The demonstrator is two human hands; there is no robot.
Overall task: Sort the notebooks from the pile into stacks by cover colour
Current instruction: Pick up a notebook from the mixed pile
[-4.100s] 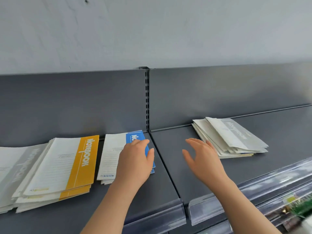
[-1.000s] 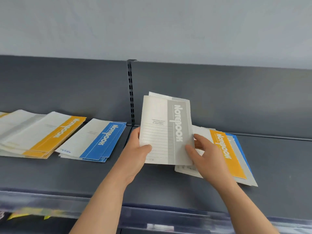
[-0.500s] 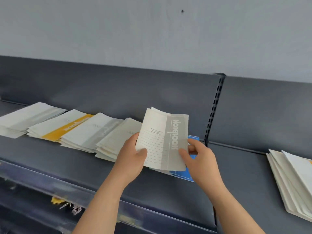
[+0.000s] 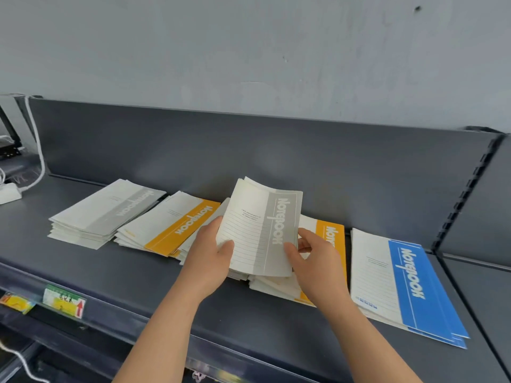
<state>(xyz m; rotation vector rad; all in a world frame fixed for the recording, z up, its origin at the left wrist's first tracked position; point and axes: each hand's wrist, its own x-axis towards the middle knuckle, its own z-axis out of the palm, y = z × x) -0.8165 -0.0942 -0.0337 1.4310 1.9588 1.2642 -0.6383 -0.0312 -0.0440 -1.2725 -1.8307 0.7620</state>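
Front strip of shelf (image 4: 116, 275) is open, as is the stretch between white adapter (image 4: 9, 193) and grey stack (image 4: 107, 211). Grey stack, yellow stack (image 4: 171, 225) and blue stack (image 4: 409, 283) lie in a close row. I see the grey notebook (image 4: 260, 230), held by left hand (image 4: 207, 258) and right hand (image 4: 315, 261), blocking the middle. Back panel (image 4: 193, 150) closes the rear.

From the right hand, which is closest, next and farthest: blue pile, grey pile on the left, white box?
1. Blue pile, just right of the right hand.
2. Grey pile, far left along the shelf.
3. White box, at the shelf's very left end.
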